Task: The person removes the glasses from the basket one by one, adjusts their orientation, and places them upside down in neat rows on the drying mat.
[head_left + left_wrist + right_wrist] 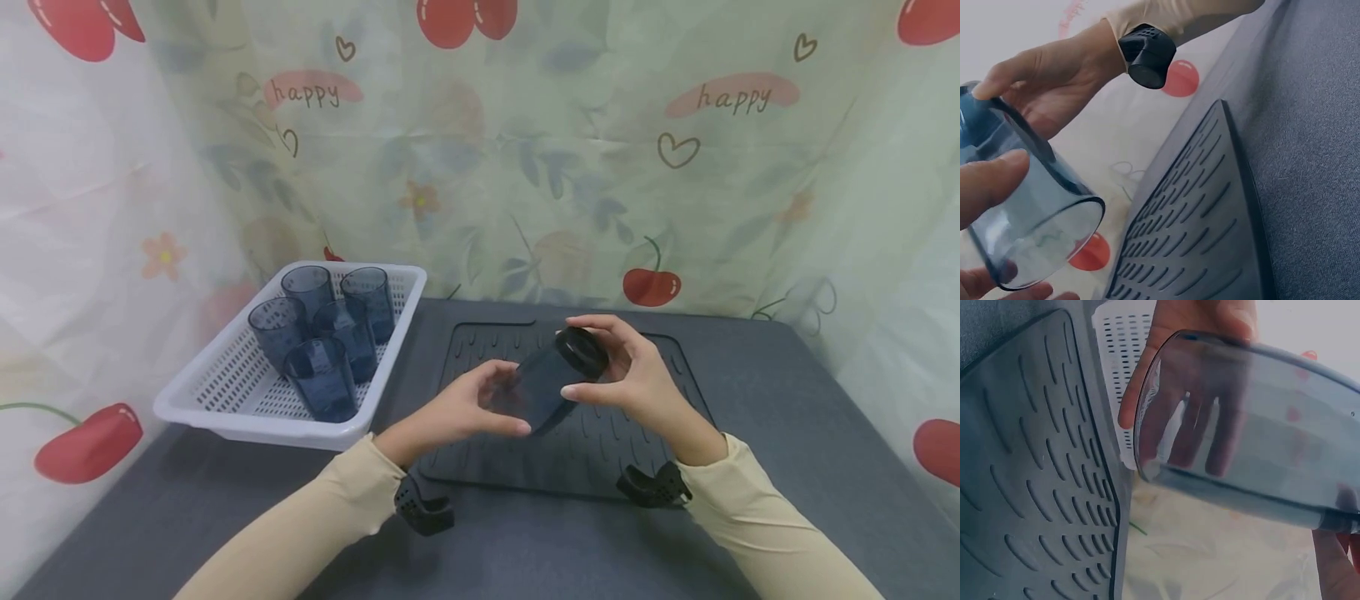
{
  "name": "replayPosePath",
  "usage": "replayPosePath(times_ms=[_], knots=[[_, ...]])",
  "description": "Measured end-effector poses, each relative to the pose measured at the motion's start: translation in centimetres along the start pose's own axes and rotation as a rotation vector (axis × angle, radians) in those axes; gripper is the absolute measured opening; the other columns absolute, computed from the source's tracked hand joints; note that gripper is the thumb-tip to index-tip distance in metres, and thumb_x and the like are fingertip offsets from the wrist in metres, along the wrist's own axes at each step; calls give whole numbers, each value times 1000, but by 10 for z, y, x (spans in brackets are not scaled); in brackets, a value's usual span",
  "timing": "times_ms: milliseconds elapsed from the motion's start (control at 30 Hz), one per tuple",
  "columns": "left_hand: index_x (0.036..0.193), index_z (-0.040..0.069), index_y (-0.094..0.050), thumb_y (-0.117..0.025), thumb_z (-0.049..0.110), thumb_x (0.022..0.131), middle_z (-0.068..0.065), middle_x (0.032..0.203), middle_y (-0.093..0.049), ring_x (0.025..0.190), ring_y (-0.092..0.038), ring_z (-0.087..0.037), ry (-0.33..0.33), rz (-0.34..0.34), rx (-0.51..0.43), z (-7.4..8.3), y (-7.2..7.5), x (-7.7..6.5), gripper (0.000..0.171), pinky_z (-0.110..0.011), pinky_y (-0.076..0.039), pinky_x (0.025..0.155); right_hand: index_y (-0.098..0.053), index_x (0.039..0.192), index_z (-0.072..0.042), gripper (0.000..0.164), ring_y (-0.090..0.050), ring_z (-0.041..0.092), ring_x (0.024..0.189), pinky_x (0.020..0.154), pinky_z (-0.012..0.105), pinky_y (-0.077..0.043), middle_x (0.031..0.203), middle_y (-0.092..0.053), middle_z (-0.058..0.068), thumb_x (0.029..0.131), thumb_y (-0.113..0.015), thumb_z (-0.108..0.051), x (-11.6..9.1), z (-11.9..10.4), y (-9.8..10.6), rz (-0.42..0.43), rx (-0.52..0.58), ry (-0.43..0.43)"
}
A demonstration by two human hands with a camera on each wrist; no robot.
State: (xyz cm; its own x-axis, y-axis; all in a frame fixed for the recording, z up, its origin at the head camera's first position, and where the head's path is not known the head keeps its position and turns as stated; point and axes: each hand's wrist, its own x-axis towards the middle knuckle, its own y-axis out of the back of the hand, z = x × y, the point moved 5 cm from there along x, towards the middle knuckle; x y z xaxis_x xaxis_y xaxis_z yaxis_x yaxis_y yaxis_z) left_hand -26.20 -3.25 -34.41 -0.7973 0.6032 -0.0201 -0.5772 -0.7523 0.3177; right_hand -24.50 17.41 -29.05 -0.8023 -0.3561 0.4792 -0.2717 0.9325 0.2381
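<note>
Both hands hold a blue-tinted drinking glass (pixel 542 387) above a dark ridged mat, tilted with its thick base up and to the right. The left hand (pixel 472 404) grips the glass near its mouth, thumb on the near side and fingers on the far side. Around the base end, the right hand (pixel 637 375) has its thumb and fingers on opposite sides. In the left wrist view the open rim of the glass (pixel 1041 206) faces down. Through the clear wall of the glass (pixel 1272 431), the right wrist view shows the left fingers.
A white perforated basket (pixel 187 407) stands on the left of the dark table (pixel 517 554), with several similar blue glasses (pixel 322 383) upright in it. The drying mat (pixel 600 454) lies under the hands. A patterned curtain (pixel 525 167) closes off the back and sides.
</note>
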Motion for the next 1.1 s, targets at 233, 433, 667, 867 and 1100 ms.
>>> replayPosePath(times_ms=[233,433,667,867,1100], knots=[[148,20,-35,-77,22,83,-8,150,-39,136,-42,-31,24,18,3,0,7,-5,77,-49,-44,103,-47,137,-2,73,-60,10,112,87,22,-53,129,-57,1,73,-80,6,0,3,2,13,-87,-41],[145,17,-40,-72,24,87,-10,147,-44,133,-46,-31,40,20,54,-7,16,-10,67,-48,-46,101,-50,137,-10,72,-60,7,110,85,20,-53,133,-55,7,74,-81,0,-1,6,8,34,-150,-98],[135,7,-51,-66,23,92,-12,129,-58,114,-59,-27,14,29,104,-12,20,-13,48,-41,-51,91,-50,139,-16,72,-58,6,112,86,19,-52,137,-53,9,76,-82,-9,0,10,13,25,-200,-155],[131,8,-54,-65,21,93,-10,124,-61,109,-61,-23,27,25,107,-13,20,-15,42,-39,-51,90,-49,140,-14,72,-56,4,116,92,16,-49,141,-49,9,76,-82,-10,1,13,17,16,-204,-171],[130,6,-54,-63,18,94,-18,123,-61,107,-63,-23,26,12,93,-15,20,-18,39,-41,-51,91,-49,140,-20,72,-56,4,116,93,13,-46,140,-48,6,77,-82,-16,4,15,28,26,-251,-210]])
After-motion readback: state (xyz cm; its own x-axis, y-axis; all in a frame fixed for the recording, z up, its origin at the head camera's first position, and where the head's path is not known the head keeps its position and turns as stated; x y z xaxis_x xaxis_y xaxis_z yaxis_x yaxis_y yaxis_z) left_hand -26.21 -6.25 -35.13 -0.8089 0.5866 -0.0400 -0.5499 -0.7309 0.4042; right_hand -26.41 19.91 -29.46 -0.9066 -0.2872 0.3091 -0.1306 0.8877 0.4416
